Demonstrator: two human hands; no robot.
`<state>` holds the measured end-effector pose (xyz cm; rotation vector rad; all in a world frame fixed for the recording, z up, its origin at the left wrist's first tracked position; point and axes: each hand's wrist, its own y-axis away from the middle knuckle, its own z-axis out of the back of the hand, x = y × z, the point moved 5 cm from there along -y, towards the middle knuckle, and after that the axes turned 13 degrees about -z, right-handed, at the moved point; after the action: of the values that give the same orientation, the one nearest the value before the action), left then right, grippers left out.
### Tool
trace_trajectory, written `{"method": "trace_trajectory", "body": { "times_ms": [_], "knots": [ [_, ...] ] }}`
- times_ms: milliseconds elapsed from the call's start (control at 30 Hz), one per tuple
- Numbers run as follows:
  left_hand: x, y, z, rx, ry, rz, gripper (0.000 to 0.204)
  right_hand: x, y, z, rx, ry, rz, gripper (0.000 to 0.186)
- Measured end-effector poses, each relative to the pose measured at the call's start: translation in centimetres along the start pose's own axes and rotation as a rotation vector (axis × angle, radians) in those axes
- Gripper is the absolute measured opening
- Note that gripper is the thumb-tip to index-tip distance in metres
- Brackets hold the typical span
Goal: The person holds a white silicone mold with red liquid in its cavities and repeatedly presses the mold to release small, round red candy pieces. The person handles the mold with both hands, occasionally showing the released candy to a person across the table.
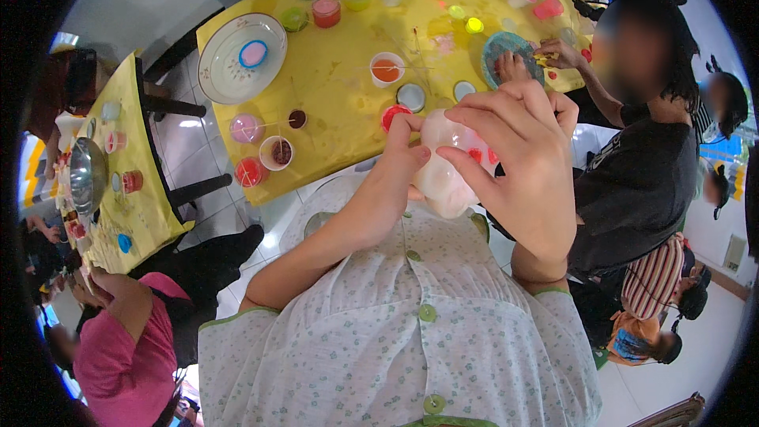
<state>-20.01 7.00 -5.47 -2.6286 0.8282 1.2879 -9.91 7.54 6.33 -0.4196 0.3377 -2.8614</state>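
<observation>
Above the near edge of the yellow-covered table I hold up a whitish, translucent, rounded piece (pixel 444 178), glossy and soft-looking. Its exact kind is not clear. My left hand (pixel 391 178) grips its left side, thumb and finger pressed against it. From the right, my right hand (pixel 518 162) curls around it, with the thumb across the front and the fingers over the top. Small red shapes show between that thumb and fingers; whether they belong to the piece cannot be told. Just beyond my left fingers is a red cup (pixel 395 117), partly hidden.
A cup of orange liquid (pixel 387 69) with thin sticks across it stands ahead, beside a round lid (pixel 411 97). A floral plate (pixel 217 79) lies far left. Several cups, including one with dark contents (pixel 277 153), stand near left. A co-worker's hands work at a teal bowl (pixel 492 51).
</observation>
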Motion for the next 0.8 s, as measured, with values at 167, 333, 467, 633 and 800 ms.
{"method": "trace_trajectory", "body": {
  "times_ms": [167, 333, 467, 633, 800],
  "knots": [
    [0.1, -0.1, 0.2, 0.010, -0.072, -0.053, 0.022, 0.1, 0.2, -0.3, -0.018, 0.034, 0.015, 0.026],
    [-0.3, -0.2, -0.3, 0.013, -0.043, -0.057, 0.021, 0.5, 0.5, -0.5, -0.061, 0.097, 0.000, 0.026],
    [0.1, -0.4, -0.5, 0.002, -0.085, -0.063, 0.021, 0.4, 0.5, -0.5, -0.034, 0.137, -0.002, 0.025],
    [1.2, -0.6, -0.6, 0.013, -0.017, -0.054, 0.021, 0.5, 0.6, -0.2, 0.025, 0.166, -0.041, 0.031],
    [1.3, -0.8, -0.9, 0.015, -0.062, -0.116, 0.024, 0.2, 0.7, -0.5, 0.025, 0.164, -0.031, 0.026]
  ]
}}
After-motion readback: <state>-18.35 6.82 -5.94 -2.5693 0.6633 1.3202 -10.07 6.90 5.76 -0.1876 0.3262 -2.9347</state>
